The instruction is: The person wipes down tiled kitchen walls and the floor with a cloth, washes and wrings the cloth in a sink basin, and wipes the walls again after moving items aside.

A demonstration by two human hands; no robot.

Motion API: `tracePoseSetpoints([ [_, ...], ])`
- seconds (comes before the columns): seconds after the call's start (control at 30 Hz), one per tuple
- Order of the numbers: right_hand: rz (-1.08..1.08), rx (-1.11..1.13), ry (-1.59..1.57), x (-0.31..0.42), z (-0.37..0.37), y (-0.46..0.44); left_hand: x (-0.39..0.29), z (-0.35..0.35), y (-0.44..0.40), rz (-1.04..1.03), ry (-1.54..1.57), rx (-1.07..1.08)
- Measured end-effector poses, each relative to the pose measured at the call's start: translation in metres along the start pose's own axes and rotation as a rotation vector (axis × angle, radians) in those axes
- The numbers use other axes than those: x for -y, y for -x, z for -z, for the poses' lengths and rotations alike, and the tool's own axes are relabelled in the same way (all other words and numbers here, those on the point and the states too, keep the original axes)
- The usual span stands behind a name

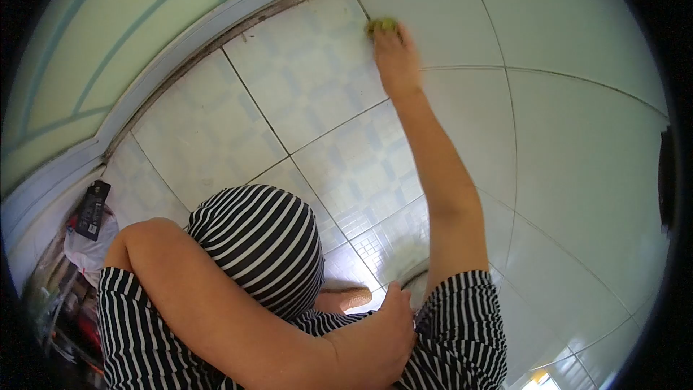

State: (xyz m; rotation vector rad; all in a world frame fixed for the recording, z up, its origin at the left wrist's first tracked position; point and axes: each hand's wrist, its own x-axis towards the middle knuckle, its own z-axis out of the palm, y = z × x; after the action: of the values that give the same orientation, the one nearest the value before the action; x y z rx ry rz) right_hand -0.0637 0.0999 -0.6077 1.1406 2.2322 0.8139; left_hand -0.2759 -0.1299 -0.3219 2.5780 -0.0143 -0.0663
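One green scrubber (384, 27), a single one, and the right hand (395, 58) has it, fingers together and clamped on it, the hand blurred at its edges. The scrubber sits right under those fingertips, at the seam where the floor tiles (303, 65) meet the wall tiles (433, 22). Two hands in view: the left hand (390, 336) lies well below the right fingers, over the striped clothing (462, 325), one digit pointing up; whether its other fingers are apart or together, I cannot tell.

One striped knee (260, 245) rises to the left of the left fingers, hiding part of the floor. Beyond it, well apart from both hands: one black packet (93, 209), one whitish plastic bag (92, 245) touching it. One door (144, 36) lies left of the right fingers, its frame bordering the floor. One dark object (666, 180) is far to their right, at the edge, too cut off to identify.
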Motion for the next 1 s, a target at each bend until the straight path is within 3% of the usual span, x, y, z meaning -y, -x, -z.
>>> tracePoseSetpoints([
  [0.13,-0.417,-0.506,-0.020,-0.086,0.119,-0.009,-0.003,-0.002,-0.007,-0.018,0.074,0.084],
  [0.17,-0.468,-0.814,-0.487,-0.102,0.145,-0.012,-0.002,0.000,-0.004,-0.016,0.071,0.042],
  [0.23,-0.497,-1.109,-0.967,-0.118,0.173,-0.019,-0.002,0.001,-0.002,-0.012,0.064,-0.002],
  [0.27,-0.509,-1.000,-0.887,-0.121,0.180,-0.021,-0.003,0.000,-0.001,-0.009,0.059,-0.020],
  [0.37,-0.501,-0.804,-0.222,-0.091,0.138,-0.060,-0.007,-0.008,-0.002,0.009,0.058,-0.066],
  [0.43,-0.314,-0.321,0.127,-0.056,0.097,-0.059,-0.001,-0.013,-0.009,0.033,0.062,-0.085],
  [0.5,-0.055,-0.185,0.011,-0.025,0.033,-0.061,-0.001,-0.016,-0.014,0.103,0.059,-0.021],
  [0.53,-0.050,-0.188,0.000,-0.016,0.027,-0.058,0.002,-0.013,-0.013,0.111,0.067,-0.015],
  [0.6,0.034,0.042,-0.063,-0.004,0.020,-0.049,0.007,-0.007,-0.007,0.092,0.068,-0.024],
  [0.73,-0.115,0.023,-0.177,-0.039,0.076,-0.056,0.009,-0.009,-0.007,0.035,0.074,-0.003],
  [0.8,-0.317,-0.401,-0.480,-0.069,0.093,-0.053,0.009,-0.007,-0.008,0.032,0.096,0.003],
  [0.83,-0.320,-0.397,-0.479,-0.068,0.089,-0.055,0.011,-0.005,-0.008,0.030,0.103,0.006],
  [0.9,-0.328,-0.603,-0.135,-0.061,0.080,-0.058,0.013,-0.003,-0.007,0.011,0.089,0.016],
  [0.93,-0.338,-0.597,-0.136,-0.052,0.076,-0.057,0.014,-0.003,-0.008,0.003,0.084,0.023],
  [1.0,-0.231,-0.237,0.187,-0.026,0.058,-0.052,0.014,-0.009,-0.016,0.017,0.064,0.076],
])
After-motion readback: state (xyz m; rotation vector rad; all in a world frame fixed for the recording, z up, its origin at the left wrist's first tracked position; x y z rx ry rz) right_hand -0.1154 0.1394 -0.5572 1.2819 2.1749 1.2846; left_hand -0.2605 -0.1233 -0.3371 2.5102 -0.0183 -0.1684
